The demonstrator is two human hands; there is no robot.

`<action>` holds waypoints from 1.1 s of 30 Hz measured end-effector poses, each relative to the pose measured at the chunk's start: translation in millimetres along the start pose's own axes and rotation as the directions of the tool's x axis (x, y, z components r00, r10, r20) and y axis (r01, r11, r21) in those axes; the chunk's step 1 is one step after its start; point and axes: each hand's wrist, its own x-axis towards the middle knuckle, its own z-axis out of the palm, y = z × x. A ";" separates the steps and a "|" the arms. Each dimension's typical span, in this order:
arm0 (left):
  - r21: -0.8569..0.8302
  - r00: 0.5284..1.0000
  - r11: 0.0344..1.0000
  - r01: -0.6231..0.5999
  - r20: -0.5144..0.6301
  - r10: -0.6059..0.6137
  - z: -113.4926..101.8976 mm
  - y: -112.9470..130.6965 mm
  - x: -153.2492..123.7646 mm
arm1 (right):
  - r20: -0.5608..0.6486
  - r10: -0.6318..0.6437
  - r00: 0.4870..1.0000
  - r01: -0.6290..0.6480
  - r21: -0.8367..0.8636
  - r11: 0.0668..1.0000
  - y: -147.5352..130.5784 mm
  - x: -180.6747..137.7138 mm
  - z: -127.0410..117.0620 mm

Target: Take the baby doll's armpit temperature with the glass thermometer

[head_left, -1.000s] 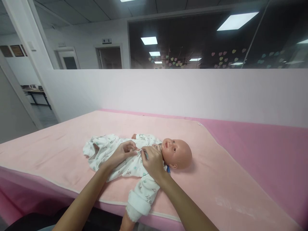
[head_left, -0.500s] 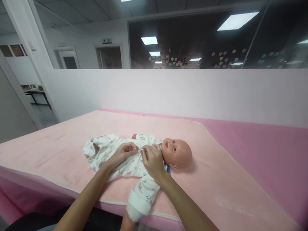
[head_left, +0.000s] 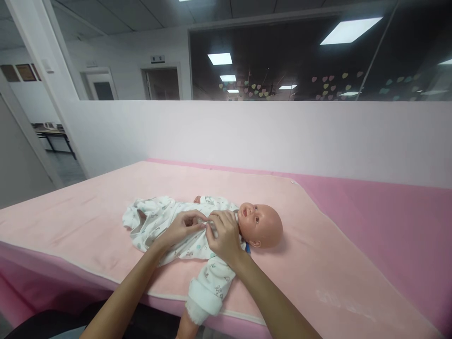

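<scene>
A baby doll (head_left: 263,226) lies on its back on the pink blanket (head_left: 88,221), head to the right. It wears a white printed romper (head_left: 155,221). My left hand (head_left: 181,228) and my right hand (head_left: 222,235) meet over the doll's chest, just below its chin. Both pinch the romper's front edges, fingers curled and touching each other. One sleeved doll arm (head_left: 208,287) hangs over the near edge of the bed.
The bed's darker pink cover (head_left: 388,221) shows to the right of the blanket. A white partition wall (head_left: 247,132) runs behind the bed, with dark glass above it. A doorway and desk lie far left.
My two hands have drawn closer together on the doll's chest, closing the small gap of fabric between them. The doll has not moved.
</scene>
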 end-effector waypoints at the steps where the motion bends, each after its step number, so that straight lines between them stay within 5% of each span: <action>1: -0.017 1.000 1.000 -0.003 -0.003 0.003 -0.3 -0.3 0.0 | 0.010 -0.029 1.000 0.029 0.004 1.000 -0.2 0.3 -0.5; 9: -0.066 0.998 0.996 -0.054 0.032 0.056 1.9 -3.8 2.5 | 0.058 -0.006 0.998 0.004 0.026 1.000 0.6 0.8 0.1; 18: 0.298 0.984 0.952 -0.073 0.177 0.020 -27.9 8.5 -31.9 | 0.151 0.054 0.987 -0.061 0.038 0.997 1.9 3.1 -0.2; 25: 0.377 1.000 0.926 -0.024 0.020 0.017 -42.9 -9.8 -53.4 | 0.074 0.133 0.988 -0.129 -0.051 0.990 1.8 3.2 7.6; 33: 0.381 0.958 0.924 -0.044 -0.246 0.147 -19.1 -20.6 -46.4 | 0.257 -0.155 0.954 0.172 -0.044 0.984 -23.7 21.9 18.3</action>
